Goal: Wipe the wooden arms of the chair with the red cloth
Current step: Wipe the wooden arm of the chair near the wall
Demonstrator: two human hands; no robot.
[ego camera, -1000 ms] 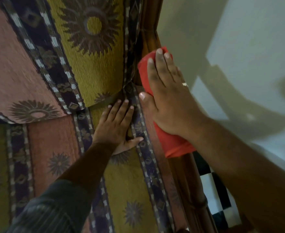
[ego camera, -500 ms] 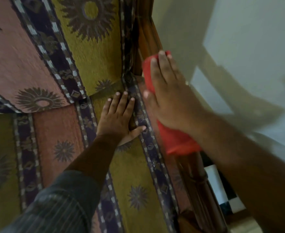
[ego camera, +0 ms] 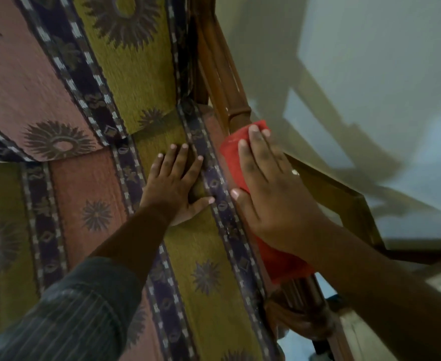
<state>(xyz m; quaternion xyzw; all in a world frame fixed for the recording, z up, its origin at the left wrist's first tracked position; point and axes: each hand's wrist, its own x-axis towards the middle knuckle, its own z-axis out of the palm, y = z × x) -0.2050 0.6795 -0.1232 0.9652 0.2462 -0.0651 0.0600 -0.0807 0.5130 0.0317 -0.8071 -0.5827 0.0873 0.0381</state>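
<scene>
The chair's right wooden arm (ego camera: 224,82) runs from the top centre down to the lower right, brown and turned. A red cloth (ego camera: 231,155) is wrapped over its middle stretch. My right hand (ego camera: 268,188) lies flat on the cloth, fingers pointing up the arm, thumb on the inner side, pressing the cloth against the wood. My left hand (ego camera: 175,183) rests flat with spread fingers on the patterned seat cushion (ego camera: 203,246), just left of the arm, holding nothing.
The chair's patterned upholstery (ego camera: 58,82) in pink, olive and dark blue bands fills the left half. A pale wall (ego camera: 370,61) stands close on the right. A wooden frame piece (ego camera: 344,194) juts out right of the arm, beyond my wrist.
My right hand has slid the red cloth down the wooden arm toward me, baring more wood above it. My left hand has stayed planted on the cushion.
</scene>
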